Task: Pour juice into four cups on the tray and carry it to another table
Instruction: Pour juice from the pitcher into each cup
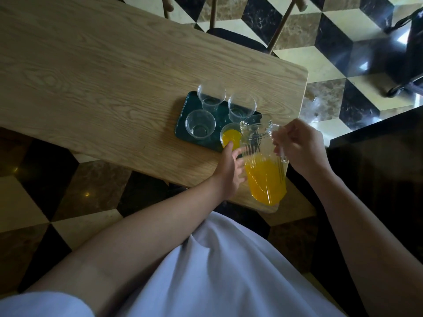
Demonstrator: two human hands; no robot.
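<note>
Fingers of the right hand point(299, 145) curl around the clear handle of a ribbed clear glass pitcher point(263, 165), which stands close to upright at the near edge of the light wooden table point(91, 88), with its spout toward the cups. Bright orange juice point(265, 181) fills roughly its lower half; the upper part is clear glass.

The left hand point(229, 170) reaches in from the other side, thumb and fingers spread loosely, fingertips touching the near side of a clear plastic cup holding orange juice point(231, 137); part of the hand shows through the pitcher's wall, so how firmly it grips the cup cannot be told. That cup stands at the near right corner of a dark green rectangular tray point(183, 124), just beside the pitcher's mouth.

Three more clear plastic cups stand on the same tray, all upright and holding nothing visible: one at the near left point(200, 124), one at the far left point(211, 94), one at the far right point(242, 107). The four cups form a two-by-two group, close together.

The tray lies near the table's right-hand end. Beyond the table, a wooden chair point(240, 33) stands on a floor of black, cream and brown marble tiles point(320, 53). The person's white garment point(229, 271) fills the bottom of the view.
</note>
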